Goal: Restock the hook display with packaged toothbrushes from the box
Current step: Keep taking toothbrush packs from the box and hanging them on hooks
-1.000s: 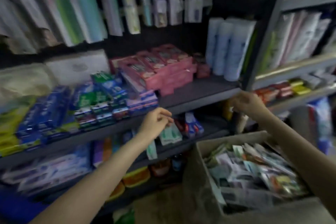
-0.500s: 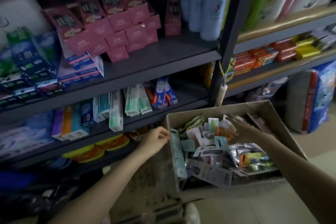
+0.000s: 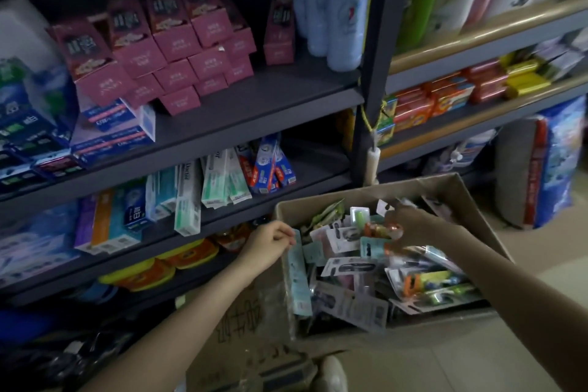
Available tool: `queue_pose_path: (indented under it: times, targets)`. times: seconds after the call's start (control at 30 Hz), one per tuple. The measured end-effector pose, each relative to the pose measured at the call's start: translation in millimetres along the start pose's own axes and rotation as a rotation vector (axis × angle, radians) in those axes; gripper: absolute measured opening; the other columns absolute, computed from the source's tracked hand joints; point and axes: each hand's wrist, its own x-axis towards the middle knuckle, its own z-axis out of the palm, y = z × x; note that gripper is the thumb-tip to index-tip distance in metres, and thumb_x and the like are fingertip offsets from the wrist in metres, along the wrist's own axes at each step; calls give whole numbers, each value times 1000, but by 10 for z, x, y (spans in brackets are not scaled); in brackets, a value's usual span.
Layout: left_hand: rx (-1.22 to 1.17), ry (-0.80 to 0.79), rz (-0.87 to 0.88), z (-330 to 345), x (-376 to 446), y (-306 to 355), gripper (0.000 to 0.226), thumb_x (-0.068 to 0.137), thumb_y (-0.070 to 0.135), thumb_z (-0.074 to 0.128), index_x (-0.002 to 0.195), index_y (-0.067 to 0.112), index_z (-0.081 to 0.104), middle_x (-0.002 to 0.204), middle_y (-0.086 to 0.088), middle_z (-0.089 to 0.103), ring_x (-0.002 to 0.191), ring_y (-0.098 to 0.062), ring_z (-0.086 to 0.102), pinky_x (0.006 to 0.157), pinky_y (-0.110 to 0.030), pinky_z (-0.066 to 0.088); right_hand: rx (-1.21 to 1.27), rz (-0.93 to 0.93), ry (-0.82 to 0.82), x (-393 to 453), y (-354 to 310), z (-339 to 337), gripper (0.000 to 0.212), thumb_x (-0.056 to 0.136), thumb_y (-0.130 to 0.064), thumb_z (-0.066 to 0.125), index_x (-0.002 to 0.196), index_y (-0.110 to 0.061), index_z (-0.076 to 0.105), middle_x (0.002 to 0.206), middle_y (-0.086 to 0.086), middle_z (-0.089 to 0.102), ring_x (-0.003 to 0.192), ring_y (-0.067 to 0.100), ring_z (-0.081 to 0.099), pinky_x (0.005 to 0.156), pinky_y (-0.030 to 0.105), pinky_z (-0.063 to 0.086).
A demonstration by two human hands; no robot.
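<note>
An open cardboard box (image 3: 451, 183) on the floor is full of several packaged toothbrushes (image 3: 350, 267) lying jumbled. My left hand (image 3: 270, 240) hovers at the box's left rim and pinches the top of a long teal toothbrush pack (image 3: 297, 277), which hangs down inside the left wall. My right hand (image 3: 412, 223) is inside the box near its far side, with fingers curled onto an orange packaged toothbrush (image 3: 377, 229) on top of the pile. The hook display is out of view.
Dark metal shelves (image 3: 254, 111) to the left and behind the box hold pink cartons (image 3: 178, 41), toothpaste boxes (image 3: 187, 197) and tall bottles (image 3: 346, 3). A shelf post (image 3: 372, 89) stands just behind the box. Soap packs (image 3: 445, 95) and a large blue bag (image 3: 553, 162) are on the right.
The view dropped from the hanging display to the box. Both hands came down from shelf height; the left still holds the teal pack and the right went into the pile.
</note>
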Motion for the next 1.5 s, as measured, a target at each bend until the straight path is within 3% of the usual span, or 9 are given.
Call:
queue_pose_path:
  times: [0.3, 0.47, 0.73, 0.83, 0.97, 1.07, 1.23, 1.4, 1.5]
  targets:
    - [-89, -60, 176, 258, 40, 582, 29, 89, 10, 58, 116, 9, 51, 109, -2, 59, 99, -16, 57, 65, -10, 47, 605, 65, 630, -144, -343, -830, 17, 79, -17, 71, 92, -8, 66, 83, 3, 67, 78, 13, 61, 77, 27, 48]
    - [-59, -103, 343, 194, -49, 760, 74, 80, 24, 70, 139, 22, 28, 129, 11, 36, 120, -8, 39, 98, -28, 42, 1138, -21, 593, -158, -572, -1009, 11, 80, -6, 70, 76, -12, 61, 68, 1, 64, 60, 7, 62, 63, 19, 53]
    - [21, 257, 441, 93, -32, 585, 7, 89, 11, 58, 95, 11, 63, 83, 9, 58, 80, -5, 55, 65, -3, 42, 1767, -130, 404, -253, -708, -955, 9, 87, 4, 55, 84, -4, 57, 72, 5, 64, 68, 17, 66, 70, 26, 59]
    - [66, 326, 402, 39, -72, 393, 8, 89, 13, 58, 92, 8, 64, 82, 5, 59, 79, -8, 56, 66, -12, 42, 1706, -39, 367, -136, -731, -746, 8, 88, 1, 56, 91, -6, 58, 80, 9, 64, 66, 16, 66, 66, 25, 58]
    - [45, 385, 269, -107, -146, 114, 12, 92, 16, 54, 80, 16, 51, 76, 5, 56, 74, -13, 56, 63, -22, 42, 539, 180, 106, 164, -511, -242, 39, 90, -15, 58, 127, -6, 50, 129, 12, 52, 117, 26, 52, 98, 29, 40]
    - [-72, 405, 144, -232, -238, -68, 15, 94, 18, 49, 80, 23, 46, 77, 0, 54, 76, -25, 58, 70, -42, 48, 153, 173, -123, 207, -340, 189, 44, 94, -22, 50, 136, -11, 43, 139, 12, 45, 127, 27, 45, 104, 35, 36]
    - [-219, 430, 117, -361, -362, -129, 12, 95, 19, 45, 90, 13, 54, 73, -1, 50, 66, -18, 49, 62, -29, 37, 80, 133, 101, 328, -406, 213, 35, 95, -32, 48, 126, -19, 54, 124, 9, 59, 113, 29, 56, 94, 39, 45]
    - [-739, 345, 25, -567, -382, 90, 23, 88, 14, 44, 91, 2, 64, 94, -17, 68, 88, -27, 64, 81, -39, 49, 563, -107, 424, 431, -801, -670, 51, 85, -21, 67, 131, -11, 50, 118, 10, 58, 109, 22, 55, 88, 20, 37]
    - [-990, 241, 55, -795, -475, 277, 25, 87, 13, 39, 77, 9, 61, 81, -11, 70, 74, -21, 67, 65, -30, 53, 801, -185, 493, 375, -1269, -1261, 33, 93, -24, 54, 123, -10, 54, 98, 1, 59, 95, 20, 59, 83, 25, 42]
